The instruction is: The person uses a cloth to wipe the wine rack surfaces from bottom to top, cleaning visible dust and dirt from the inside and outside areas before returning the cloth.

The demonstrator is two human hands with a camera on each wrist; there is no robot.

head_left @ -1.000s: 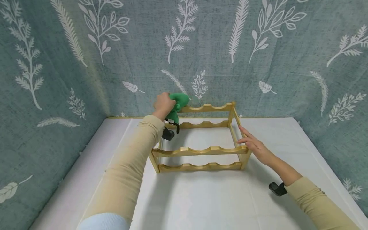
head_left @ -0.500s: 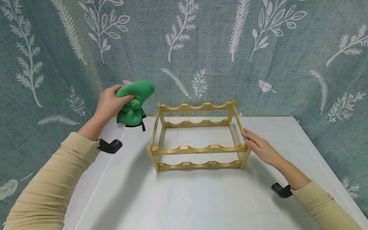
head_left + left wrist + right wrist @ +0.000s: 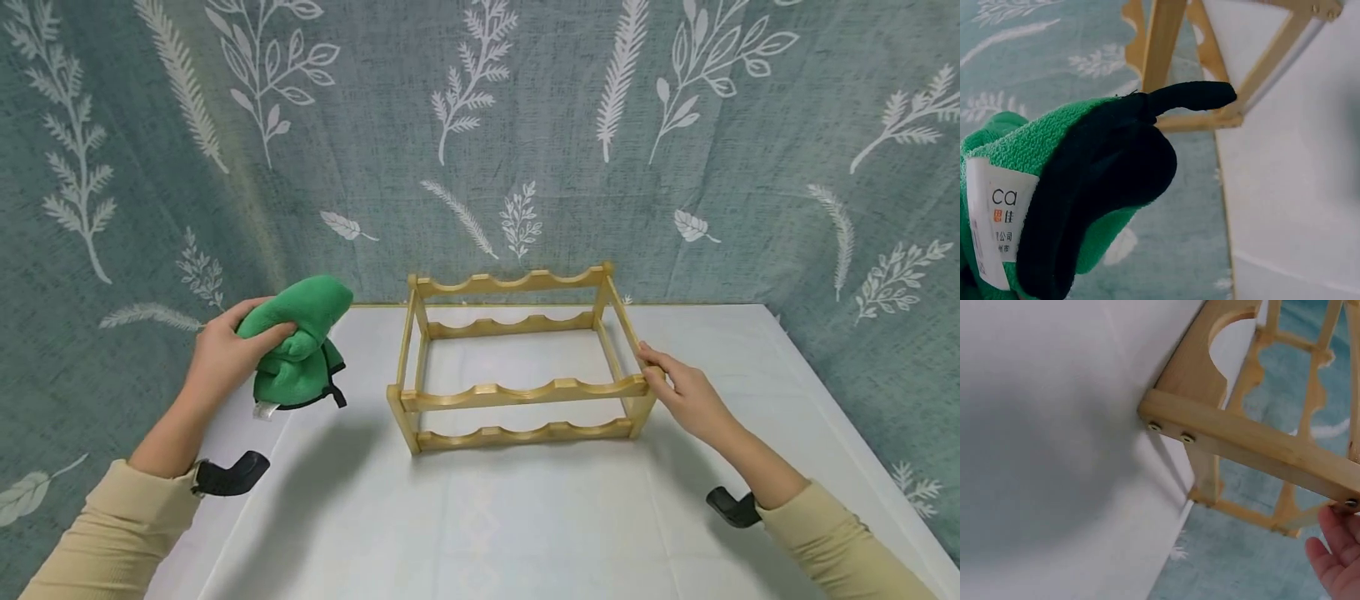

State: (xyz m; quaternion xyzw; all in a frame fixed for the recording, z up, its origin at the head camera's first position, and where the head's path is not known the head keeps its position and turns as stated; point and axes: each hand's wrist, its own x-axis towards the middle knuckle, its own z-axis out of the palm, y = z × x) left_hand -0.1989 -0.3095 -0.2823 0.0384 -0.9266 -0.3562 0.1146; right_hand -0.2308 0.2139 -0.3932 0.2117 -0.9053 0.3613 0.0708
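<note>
My left hand (image 3: 228, 354) grips a green terry-cloth mitt (image 3: 311, 312), thumb pressed into its folds, above the table's left side. Black binding edges the mitt's opening, and a black loop (image 3: 1194, 95) sticks out from it. A white printed label (image 3: 1002, 215) shows beside the binding in the left wrist view. A light wooden wine rack (image 3: 525, 393) with scalloped rails stands upright at the middle of the table. At its right side, my right hand (image 3: 690, 400) holds the upper side rail near the front corner. Fingertips (image 3: 1334, 525) touch the wood close to a bolt in the right wrist view.
The table has a white cover (image 3: 540, 525). Blue-green cloth with white leaf prints (image 3: 555, 108) walls it in at the back and both sides. Dark wrist cameras (image 3: 232, 473) sit on both forearms.
My left hand has carried the mitt from the rack's back left corner out to the left, then lower and nearer. My right fingers have moved from lying straight to curling on the side rail.
</note>
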